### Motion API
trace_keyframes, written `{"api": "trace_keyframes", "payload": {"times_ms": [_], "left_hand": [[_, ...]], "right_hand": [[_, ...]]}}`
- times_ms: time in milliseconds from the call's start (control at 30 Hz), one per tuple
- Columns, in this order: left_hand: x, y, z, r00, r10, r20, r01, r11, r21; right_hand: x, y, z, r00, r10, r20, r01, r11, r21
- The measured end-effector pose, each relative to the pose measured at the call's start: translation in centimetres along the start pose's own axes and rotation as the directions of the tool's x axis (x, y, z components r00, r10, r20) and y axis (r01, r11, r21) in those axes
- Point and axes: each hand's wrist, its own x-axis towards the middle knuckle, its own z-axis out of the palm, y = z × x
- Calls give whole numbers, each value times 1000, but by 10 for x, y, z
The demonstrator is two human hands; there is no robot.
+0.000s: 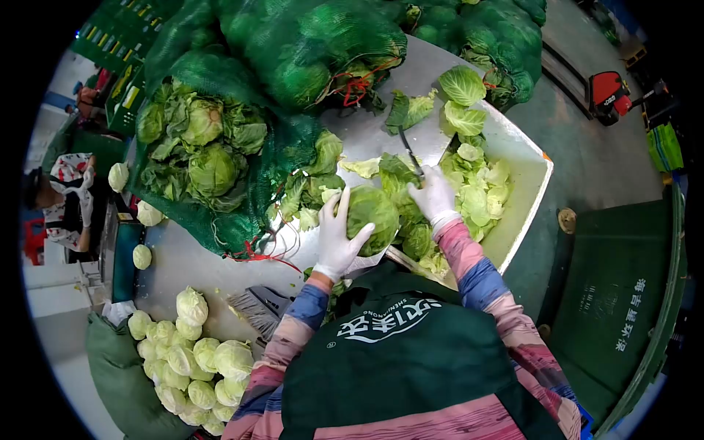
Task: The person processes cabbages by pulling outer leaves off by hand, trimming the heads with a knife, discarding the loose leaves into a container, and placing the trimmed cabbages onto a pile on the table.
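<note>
"Bulging beyond the left hand [339, 238] is a mesh sack [301, 51]; a white bin [526, 176] is standing right of the right hand [434, 194]."
"And the left?"
"It's spreading wide, touching a cabbage [374, 213] between both hands."
"The right?"
"It's gripping a knife [409, 149], fingers curled."
</note>
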Motion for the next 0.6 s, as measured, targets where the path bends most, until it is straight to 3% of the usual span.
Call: {"api": "trace_keyframes", "payload": {"times_ms": [100, 167, 200, 267, 300, 367, 433, 467, 500, 567, 600], "left_hand": [[-30, -27, -15, 999, -52, 11, 53, 982, -181], [-49, -49, -26, 992, -121, 30, 124, 943, -308], [-55, -48, -39, 974, -216, 72, 226, 883, -410], [-66, -43, -52, 916, -380, 131, 388, 749, -537], [-65, -40, -49, 912, -387, 134, 396, 752, -528], [-63, -37, -37, 916, -400, -46, 341, 831, -439], [-56, -40, -35, 903, -419, -97, 340, 834, -434], [-51, -37, -37, 912, -402, -82, 355, 873, -335], [-48, -35, -36, 918, -392, -66, 367, 900, -235], [-43, -34, -35, 927, -371, -44, 356, 912, -202], [-38, -29, -35, 938, -345, -29, 337, 929, -152]], "right_hand": [[4, 50, 34, 999, -32, 15, 32, 999, 3], [-12, 70, 62, 980, 12, 198, -6, 1000, -29], [-17, 68, 62, 967, 104, 232, -133, 985, 112], [-19, 71, 63, 987, 52, 151, -68, 993, 99], [-22, 70, 65, 998, 7, 61, -12, 997, 77], [-34, 25, 23, 1000, -6, -13, 6, 998, -56], [-43, 3, 12, 982, -176, -69, 178, 984, 22], [-49, -3, 12, 951, -298, -85, 307, 944, 120], [-56, -14, 6, 935, -356, 8, 348, 918, 190], [-66, -21, 12, 914, -329, 239, 328, 944, 44], [-68, -21, 18, 916, -318, 244, 305, 948, 91]]}}
